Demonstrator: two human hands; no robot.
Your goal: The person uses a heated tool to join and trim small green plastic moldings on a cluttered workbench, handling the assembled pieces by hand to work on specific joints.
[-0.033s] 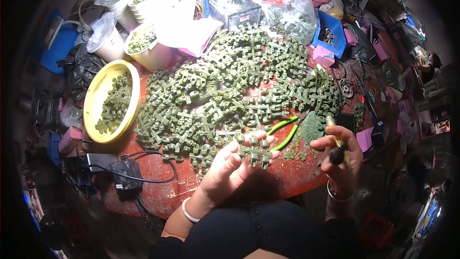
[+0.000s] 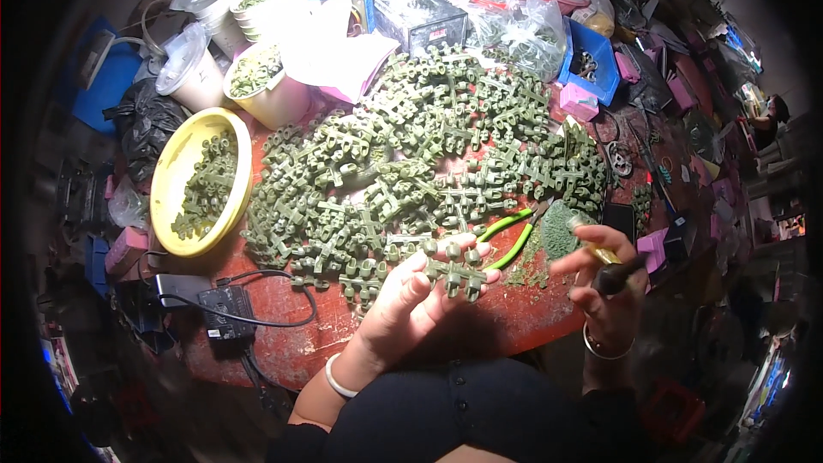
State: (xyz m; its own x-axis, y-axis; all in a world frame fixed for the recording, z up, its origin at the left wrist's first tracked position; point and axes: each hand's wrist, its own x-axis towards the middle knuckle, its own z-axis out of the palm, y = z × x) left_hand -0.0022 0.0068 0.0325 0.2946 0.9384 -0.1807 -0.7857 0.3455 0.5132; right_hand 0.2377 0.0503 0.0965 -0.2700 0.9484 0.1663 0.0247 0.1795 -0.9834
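Observation:
My left hand [image 2: 410, 298], palm up over the table's near edge, holds a green moulded piece [image 2: 456, 276] with several short cup-like stubs branching off a bar. To its right, my right hand [image 2: 607, 296] is raised with its fingers curled round a slim tool [image 2: 605, 255], yellowish with a thick dark end. Motion blurs the tool, and I cannot tell its kind. A large heap of similar green pieces [image 2: 369, 197] spreads behind my hands. Between the heap and my right hand lie green-handled pliers [image 2: 512, 247] and a rough green mound [image 2: 561, 230].
A yellow basin [image 2: 159, 206] with more green pieces stands tilted at the left. White buckets [image 2: 287, 101] and a blue bin [image 2: 603, 69] line the back. A black power adapter [image 2: 225, 313] with cables lies at the near left of the red table [image 2: 549, 313].
The tool in my right hand has tilted, its dark end swinging to the right and up. My right fingers have shifted slightly; my left hand and its piece are nearly still.

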